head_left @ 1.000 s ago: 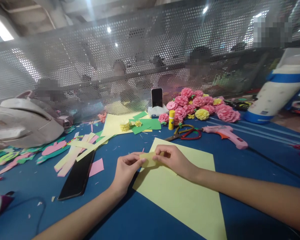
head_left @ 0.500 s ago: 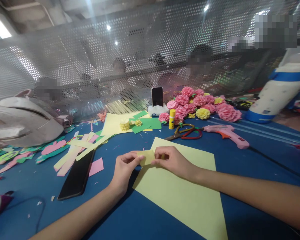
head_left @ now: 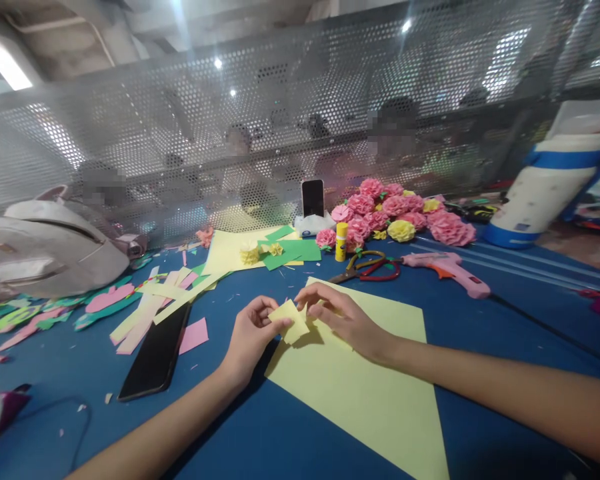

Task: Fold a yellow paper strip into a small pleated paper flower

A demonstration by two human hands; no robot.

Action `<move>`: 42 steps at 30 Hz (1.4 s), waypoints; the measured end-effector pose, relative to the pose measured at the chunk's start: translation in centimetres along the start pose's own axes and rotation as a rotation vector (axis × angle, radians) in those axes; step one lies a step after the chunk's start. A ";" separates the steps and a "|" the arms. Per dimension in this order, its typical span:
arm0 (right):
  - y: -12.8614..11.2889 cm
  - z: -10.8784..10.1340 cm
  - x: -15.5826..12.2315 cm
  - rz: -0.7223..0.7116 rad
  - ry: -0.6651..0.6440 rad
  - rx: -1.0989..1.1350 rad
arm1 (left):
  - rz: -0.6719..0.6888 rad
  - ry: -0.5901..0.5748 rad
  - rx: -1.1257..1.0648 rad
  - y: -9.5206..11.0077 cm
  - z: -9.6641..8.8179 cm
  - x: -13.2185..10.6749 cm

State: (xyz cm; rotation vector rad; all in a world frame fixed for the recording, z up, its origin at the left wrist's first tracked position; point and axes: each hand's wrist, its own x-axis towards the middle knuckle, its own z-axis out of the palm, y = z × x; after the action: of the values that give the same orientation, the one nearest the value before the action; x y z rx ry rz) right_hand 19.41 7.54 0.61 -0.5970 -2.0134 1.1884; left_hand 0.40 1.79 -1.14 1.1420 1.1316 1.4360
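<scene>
Between the thumb and fingers of my left hand point(head_left: 255, 335) is a small folded yellow paper square point(head_left: 291, 323), held tilted with one corner up. My right hand point(head_left: 343, 319) is just right of it, fingers curved and apart, the fingertips close to the square's upper edge. Whether they touch it I cannot tell. Below both hands a large pale yellow sheet point(head_left: 365, 393) lies on the blue table point(head_left: 220, 427). Scissors point(head_left: 367, 268) with red and yellow handles rest beyond the sheet's far edge.
Behind the sheet stand a glue stick point(head_left: 341, 241) and pink paper flowers point(head_left: 363, 207). A pink glue gun point(head_left: 453, 270) with its cord and a bottle point(head_left: 540, 190) are at right. Leftward lie a dark phone point(head_left: 155, 353), paper strips point(head_left: 153, 303) and a bag point(head_left: 55, 250).
The yellow paper square has turned from lying level to tilted cornerwise in my left hand. My right hand's fingers have come off its right edge and spread apart.
</scene>
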 end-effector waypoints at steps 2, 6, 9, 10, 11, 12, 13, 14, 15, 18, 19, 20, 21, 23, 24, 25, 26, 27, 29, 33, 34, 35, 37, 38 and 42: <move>-0.2 -0.1 -0.1 -0.037 -0.025 0.006 | -0.026 -0.021 0.009 0.1 0.0 -0.1; 0.0 -0.1 -0.1 -0.060 -0.058 -0.026 | -0.071 -0.095 0.070 -0.1 0.0 -0.2; 0.2 0.0 0.0 -0.048 -0.071 -0.026 | -0.040 -0.090 0.131 -0.2 -0.1 -0.2; 0.2 0.0 0.1 -0.046 -0.072 -0.024 | -0.029 -0.080 0.137 -0.2 -0.1 -0.2; 0.2 0.0 0.1 -0.046 -0.076 -0.022 | -0.019 -0.069 0.136 -0.1 -0.1 -0.2; 0.2 0.0 0.1 -0.049 -0.080 -0.018 | -0.009 -0.060 0.133 -0.1 -0.1 -0.1; 0.1 0.0 0.2 -0.053 -0.085 -0.015 | 0.000 -0.054 0.130 0.0 -0.1 -0.1; 0.1 0.0 0.1 -0.055 -0.092 -0.013 | 0.009 -0.050 0.127 0.0 -0.1 -0.1; 0.1 0.0 0.1 -0.044 -0.103 -0.004 | 0.019 -0.048 0.126 0.0 -0.1 -0.1; 0.1 0.0 0.0 0.069 -0.153 0.082 | 0.052 -0.060 0.136 0.1 -0.1 -0.1; 0.1 0.0 0.0 0.108 -0.170 0.104 | 0.064 -0.079 0.142 0.1 -0.1 -0.1; 0.1 0.0 0.0 0.131 -0.180 0.111 | 0.075 -0.105 0.161 0.2 -0.1 -0.2; 0.1 0.0 0.0 0.135 -0.184 0.093 | 0.091 -0.133 0.199 0.3 -0.1 -0.3; 0.1 0.0 0.0 0.100 -0.173 0.021 | 0.139 -0.175 0.329 0.5 -0.2 -0.5; 0.1 0.0 0.0 0.078 -0.167 -0.007 | 0.166 -0.180 0.408 0.6 -0.3 -0.6; 0.0 -0.1 0.1 0.057 -0.164 -0.027 | 0.190 -0.176 0.478 0.7 -0.4 -0.6; -0.1 -0.1 0.1 0.038 -0.164 -0.042 | 0.208 -0.171 0.531 0.8 -0.4 -0.7; -0.2 -0.1 0.0 0.021 -0.167 -0.056 | 0.218 -0.168 0.564 0.9 -0.5 -0.7; -0.3 -0.1 0.0 0.002 -0.179 -0.082 | 0.231 -0.169 0.603 1.0 -0.5 -0.7; -0.3 -0.1 0.0 -0.018 -0.199 -0.114 | 0.301 -0.240 0.685 1.2 -0.5 -0.6; -0.3 0.0 0.0 -0.024 -0.204 -0.121 | 0.327 -0.263 0.708 1.2 -0.4 -0.6; -0.3 0.0 0.0 -0.029 -0.209 -0.128 | 0.352 -0.284 0.729 1.3 -0.4 -0.6; -0.2 0.0 0.0 -0.036 -0.219 -0.140 | 0.391 -0.307 0.763 1.3 -0.4 -0.6; -0.2 0.0 0.0 -0.037 -0.224 -0.143 | 0.405 -0.312 0.776 1.4 -0.4 -0.6; -0.4 0.1 0.0 -0.043 -0.237 -0.150 | 0.460 -0.323 0.816 1.4 -0.4 -0.7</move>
State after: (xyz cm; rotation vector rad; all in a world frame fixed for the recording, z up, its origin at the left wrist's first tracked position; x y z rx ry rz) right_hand 19.31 7.31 0.93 -0.5012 -2.3190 1.1334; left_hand -0.09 0.91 0.06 2.2342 1.3040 1.0404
